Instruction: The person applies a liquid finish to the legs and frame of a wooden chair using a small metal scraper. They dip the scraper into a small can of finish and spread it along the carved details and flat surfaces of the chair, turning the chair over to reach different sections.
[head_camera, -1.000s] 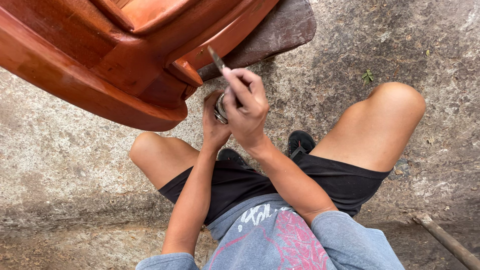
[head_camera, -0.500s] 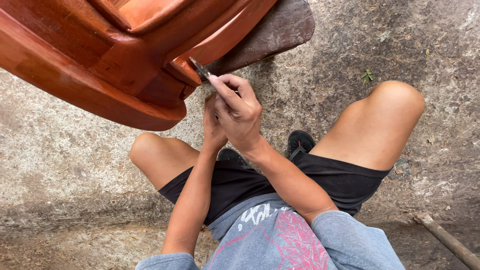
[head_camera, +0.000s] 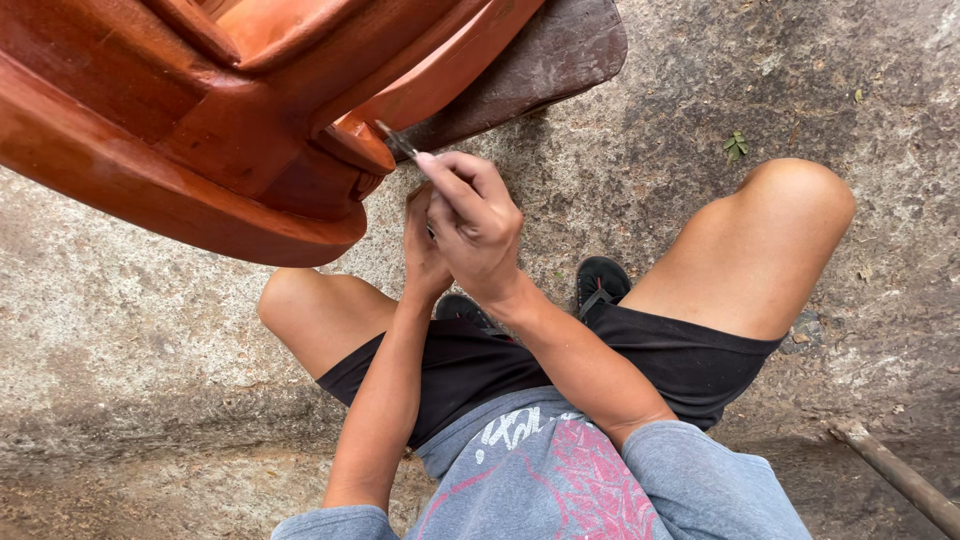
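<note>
A large reddish-brown wooden furniture piece (head_camera: 200, 150) fills the upper left, tipped over the concrete ground. My right hand (head_camera: 478, 222) grips a thin dark metal tool (head_camera: 397, 142), its tip touching a joint on the wood's lower edge. My left hand (head_camera: 422, 250) sits just behind the right one, mostly hidden, close under the wood. What it holds is not visible. I am squatting, with bare knees to either side.
A dark flat wooden board (head_camera: 545, 55) lies behind the furniture. A black sandal (head_camera: 600, 280) shows between my legs. A grey stick or pipe (head_camera: 900, 475) lies at the lower right. Rough concrete ground (head_camera: 120, 340) spreads all around.
My right hand has moved left and up, bringing the tool's tip from open air onto the wood joint. The left hand stayed close beneath it.
</note>
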